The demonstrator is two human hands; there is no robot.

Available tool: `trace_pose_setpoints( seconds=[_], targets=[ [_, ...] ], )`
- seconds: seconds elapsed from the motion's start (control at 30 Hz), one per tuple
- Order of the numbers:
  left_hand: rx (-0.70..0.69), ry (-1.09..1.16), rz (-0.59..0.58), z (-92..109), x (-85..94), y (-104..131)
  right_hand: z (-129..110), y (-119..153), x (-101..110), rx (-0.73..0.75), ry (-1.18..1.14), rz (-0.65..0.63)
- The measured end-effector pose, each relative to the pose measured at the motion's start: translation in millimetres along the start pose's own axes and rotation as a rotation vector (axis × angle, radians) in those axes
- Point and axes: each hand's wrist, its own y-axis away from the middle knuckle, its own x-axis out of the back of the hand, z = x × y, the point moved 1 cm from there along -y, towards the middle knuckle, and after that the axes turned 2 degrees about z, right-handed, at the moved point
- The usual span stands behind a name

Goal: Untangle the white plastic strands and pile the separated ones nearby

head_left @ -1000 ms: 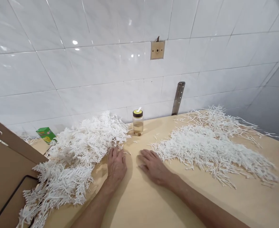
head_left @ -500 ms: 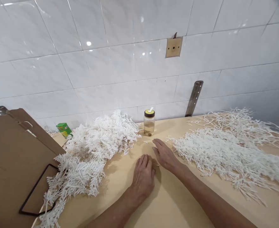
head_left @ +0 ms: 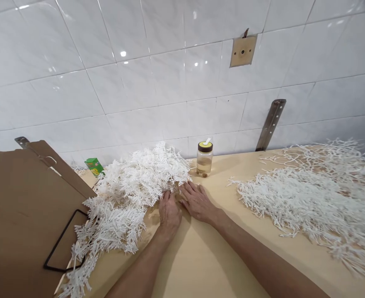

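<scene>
My left hand rests low on the table, its fingers stretched forward and touching the near right edge of a heap of white branched sprigs, which look like plastic. Just right of it, my right hand lies palm down with fingers extended, the tips at the same edge of the heap. Neither hand shows anything gripped; what is under the palms is hidden. Behind my right hand stands a clear jar with a dark-rimmed yellow-green lid and some pale liquid inside.
A second spread of white strands covers the right side of the wooden table. At left stand a brown cardboard piece with a black wire frame, and a small green box. A metal bracket leans against the tiled wall.
Both hands have moved left and away from me across the table, from the open middle to the edge of the left heap. The view has shifted slightly.
</scene>
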Motion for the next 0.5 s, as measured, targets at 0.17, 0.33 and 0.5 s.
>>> trace_pose_setpoints(
  seconds=[0.17, 0.33, 0.5],
  targets=[
    [0.004, 0.014, -0.029, 2.2, 4.4, 0.1, -2.6, -10.1, 0.4, 0.087, -0.015, -0.035],
    [-0.041, -0.026, -0.034, 4.1, 4.2, 3.2, 21.3, 23.5, 5.3, 0.127, -0.008, -0.040],
    [-0.184, -0.040, -0.053, 23.0, 2.5, 18.7, 77.7, 70.0, 18.9, -0.102, 0.121, 0.016]
  ],
)
